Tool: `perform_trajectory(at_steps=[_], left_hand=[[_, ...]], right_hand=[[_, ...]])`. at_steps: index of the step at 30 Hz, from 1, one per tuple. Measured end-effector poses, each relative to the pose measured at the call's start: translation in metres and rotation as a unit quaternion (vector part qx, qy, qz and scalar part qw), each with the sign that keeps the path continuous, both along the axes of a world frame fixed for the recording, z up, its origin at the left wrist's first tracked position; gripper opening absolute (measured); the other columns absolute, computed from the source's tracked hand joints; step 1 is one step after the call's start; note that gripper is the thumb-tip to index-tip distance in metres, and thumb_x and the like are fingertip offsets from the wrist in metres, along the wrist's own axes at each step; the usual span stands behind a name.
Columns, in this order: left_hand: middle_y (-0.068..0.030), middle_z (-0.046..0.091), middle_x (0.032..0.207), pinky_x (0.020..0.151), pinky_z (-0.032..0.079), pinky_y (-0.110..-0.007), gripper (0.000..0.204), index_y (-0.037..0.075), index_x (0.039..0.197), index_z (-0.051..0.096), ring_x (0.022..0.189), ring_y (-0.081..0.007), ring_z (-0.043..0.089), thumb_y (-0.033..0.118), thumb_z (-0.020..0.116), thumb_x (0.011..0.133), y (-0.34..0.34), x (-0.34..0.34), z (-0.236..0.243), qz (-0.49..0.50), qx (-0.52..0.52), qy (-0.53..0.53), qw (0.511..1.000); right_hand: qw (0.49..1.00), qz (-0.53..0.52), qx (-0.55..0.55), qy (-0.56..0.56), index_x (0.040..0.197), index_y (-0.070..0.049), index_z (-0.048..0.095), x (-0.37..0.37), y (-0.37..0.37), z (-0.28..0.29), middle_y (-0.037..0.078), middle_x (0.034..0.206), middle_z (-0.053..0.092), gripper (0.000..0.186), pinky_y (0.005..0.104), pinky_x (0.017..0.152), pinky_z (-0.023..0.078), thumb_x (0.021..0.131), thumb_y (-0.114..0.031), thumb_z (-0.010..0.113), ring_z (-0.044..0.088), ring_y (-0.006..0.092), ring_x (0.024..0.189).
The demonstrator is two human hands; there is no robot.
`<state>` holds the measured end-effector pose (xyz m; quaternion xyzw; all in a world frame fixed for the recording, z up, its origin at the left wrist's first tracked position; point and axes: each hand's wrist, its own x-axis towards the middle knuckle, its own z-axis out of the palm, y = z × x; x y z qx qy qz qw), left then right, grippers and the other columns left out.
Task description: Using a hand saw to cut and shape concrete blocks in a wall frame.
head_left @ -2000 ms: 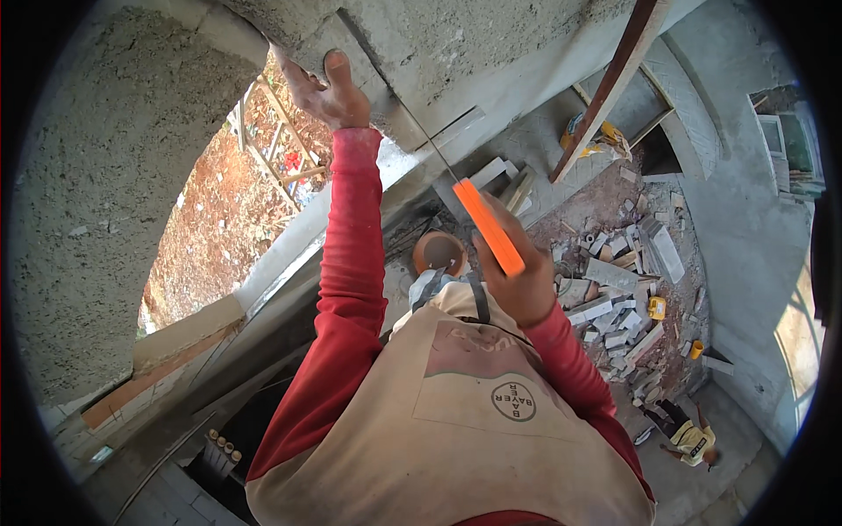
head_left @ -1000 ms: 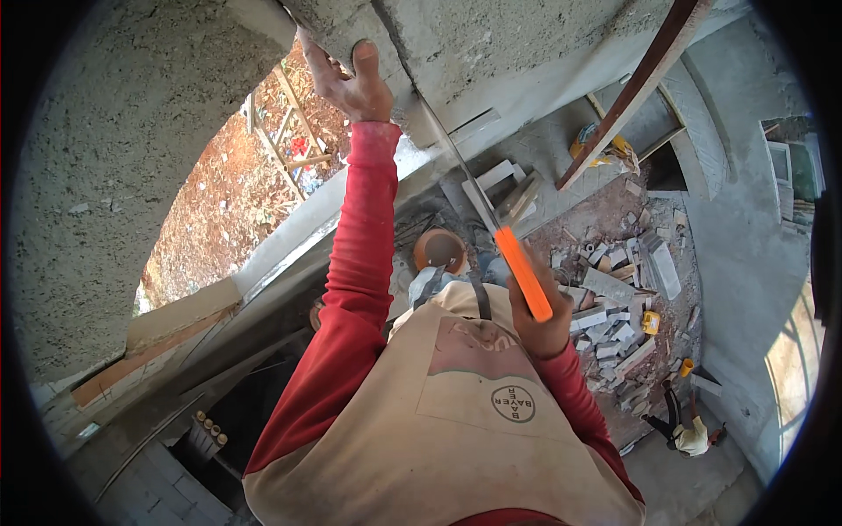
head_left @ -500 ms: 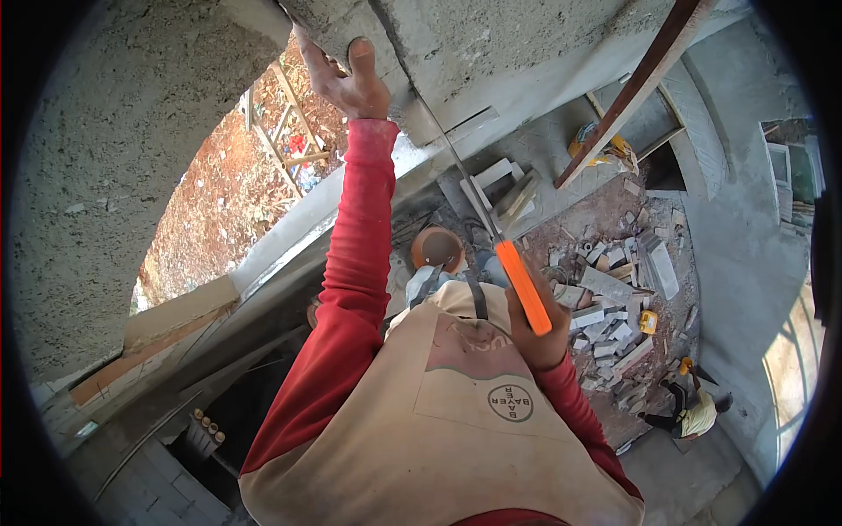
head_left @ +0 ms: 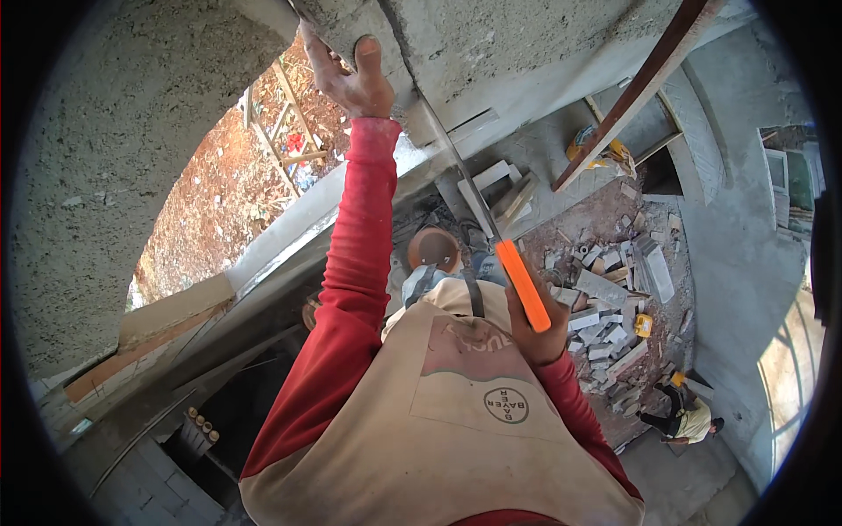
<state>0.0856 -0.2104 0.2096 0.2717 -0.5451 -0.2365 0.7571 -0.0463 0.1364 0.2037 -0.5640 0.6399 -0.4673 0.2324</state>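
My right hand (head_left: 531,320) grips the orange handle (head_left: 520,282) of a long-bladed hand saw, low in front of my torso. The thin metal blade (head_left: 462,171) runs up and left into a narrow cut in a rough grey concrete block (head_left: 403,35) overhead. My left hand (head_left: 355,83) is raised to that block's edge, just left of the blade, thumb on its face and fingers curled at the edge. Part of the blade's far end is hidden in the cut.
An arched opening (head_left: 184,232) at left shows red earth and wooden framing. A timber post (head_left: 627,105) slants at upper right. Rubble and broken blocks (head_left: 614,307) lie below, with a yellow container (head_left: 643,324). A co-worker (head_left: 684,416) is at lower right. A clay-coloured round tub (head_left: 434,248) sits below.
My right hand and the saw moved down and rightward from two seconds ago, drawing out more blade, then stayed nearly still. The view shifted slightly. The co-worker below changed posture.
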Motion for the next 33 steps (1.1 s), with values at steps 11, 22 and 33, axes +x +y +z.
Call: perform_trajectory(at_steps=[11, 22, 33], left_hand=[[-0.0174, 0.056, 0.126, 0.096, 0.048, -0.038, 0.087, -0.004, 0.133, 0.046, 0.11, -0.0261, 0.059, 0.035, 0.09, 0.069, 0.011, 0.011, 0.024, 0.003, 0.065, -0.121, 0.99], [-0.0246, 0.052, 0.133, 0.109, 0.038, -0.042, 0.104, -0.014, 0.137, 0.039, 0.125, -0.0321, 0.052, 0.042, 0.091, 0.065, 0.015, 0.025, 0.051, -0.13, 0.201, -0.146, 0.96], [-0.0174, 0.046, 0.139, 0.11, 0.032, -0.05, 0.082, 0.002, 0.148, 0.028, 0.132, -0.0273, 0.043, 0.053, 0.057, 0.091, 0.05, 0.005, 0.02, 0.103, 0.111, -0.085, 0.985]], right_hand=[[0.996, -0.014, -0.078, -0.05, 0.134, -0.011, 0.058, 0.017, -0.137, -0.035, 0.019, 0.088, 0.07, 0.049, 0.0386, 0.057, 0.054, 0.086, -0.006, 0.067, 0.066, 0.0389, 0.069], [0.993, -0.004, -0.107, -0.057, 0.136, -0.013, 0.056, 0.018, -0.136, -0.035, 0.019, 0.088, 0.069, 0.051, 0.0402, 0.059, 0.055, 0.086, -0.007, 0.066, 0.066, 0.0399, 0.073], [0.997, 0.01, -0.069, -0.043, 0.138, -0.012, 0.053, 0.007, -0.134, -0.036, 0.017, 0.093, 0.07, 0.052, 0.0408, 0.06, 0.056, 0.087, -0.007, 0.065, 0.067, 0.0399, 0.074]])
